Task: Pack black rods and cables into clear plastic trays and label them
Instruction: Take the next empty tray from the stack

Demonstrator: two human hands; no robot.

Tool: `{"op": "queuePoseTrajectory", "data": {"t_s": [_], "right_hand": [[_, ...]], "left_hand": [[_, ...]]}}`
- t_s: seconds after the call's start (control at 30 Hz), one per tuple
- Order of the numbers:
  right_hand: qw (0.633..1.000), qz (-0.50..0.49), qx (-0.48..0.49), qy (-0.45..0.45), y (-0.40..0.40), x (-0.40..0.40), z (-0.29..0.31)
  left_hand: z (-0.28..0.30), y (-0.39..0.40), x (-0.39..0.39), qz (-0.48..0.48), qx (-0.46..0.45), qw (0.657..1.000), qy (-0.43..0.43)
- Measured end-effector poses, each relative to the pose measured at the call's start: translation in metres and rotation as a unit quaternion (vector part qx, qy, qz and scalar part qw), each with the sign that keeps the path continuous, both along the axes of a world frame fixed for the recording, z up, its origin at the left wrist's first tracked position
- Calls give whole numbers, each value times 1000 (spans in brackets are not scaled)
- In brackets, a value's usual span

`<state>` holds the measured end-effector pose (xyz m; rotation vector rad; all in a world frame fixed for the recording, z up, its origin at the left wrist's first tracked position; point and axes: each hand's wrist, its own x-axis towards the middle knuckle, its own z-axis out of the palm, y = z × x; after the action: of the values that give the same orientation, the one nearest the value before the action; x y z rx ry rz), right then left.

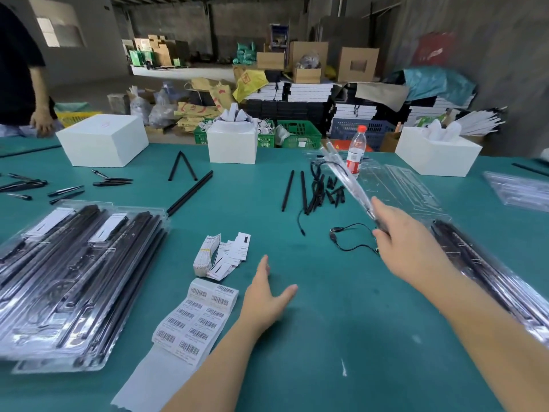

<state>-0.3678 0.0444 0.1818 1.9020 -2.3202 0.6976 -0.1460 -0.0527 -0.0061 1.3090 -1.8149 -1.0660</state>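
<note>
My right hand (407, 242) grips one end of a clear plastic tray (344, 176), which is lifted edge-on and tilted away over the green table (326, 337). My left hand (267, 295) lies flat on the table with straight fingers, holding nothing. Two black rods (295, 190), a bundle of black cables (316, 191) and small black tips (337, 193) lie beyond my hands. A loose cable (350, 237) lies just left of my right hand. A sheet of barcode labels (196, 319) is to the left of my left hand.
Packed trays are stacked at the left (74, 278) and along the right edge (490, 269). Empty clear trays (407, 185) lie behind my right hand. White boxes (102, 139), a water bottle (355, 151), paper tags (219, 257) and loose rods (190, 191) stand on the table. A person (20, 72) is at far left.
</note>
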Motion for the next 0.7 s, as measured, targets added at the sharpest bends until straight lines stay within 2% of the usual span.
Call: {"op": "queuePoseTrajectory", "data": {"t_s": [0.07,0.2,0.3,0.4,0.47,0.63,0.7], "right_hand": [[1000,19,-6,-16,10,16,-2],[998,52,-13,-36,28,39,-17],[998,46,5,-35,35,48,-32],[998,26,26,-43,39,53,-50],[999,-2,39,-26,40,52,-65],[986,-76,126,74,46,49,-112],[979,-91,156,94,50,49,-129]], "left_hand": [[16,-2,-4,43,-14,997,67],[60,-15,-10,114,-104,983,97],[87,-25,-11,101,-76,985,117],[99,-26,-11,26,-2,987,157],[99,-23,-7,3,4,992,128],[103,-18,10,-69,-3,996,-47],[103,-17,15,-85,20,993,-82]]}}
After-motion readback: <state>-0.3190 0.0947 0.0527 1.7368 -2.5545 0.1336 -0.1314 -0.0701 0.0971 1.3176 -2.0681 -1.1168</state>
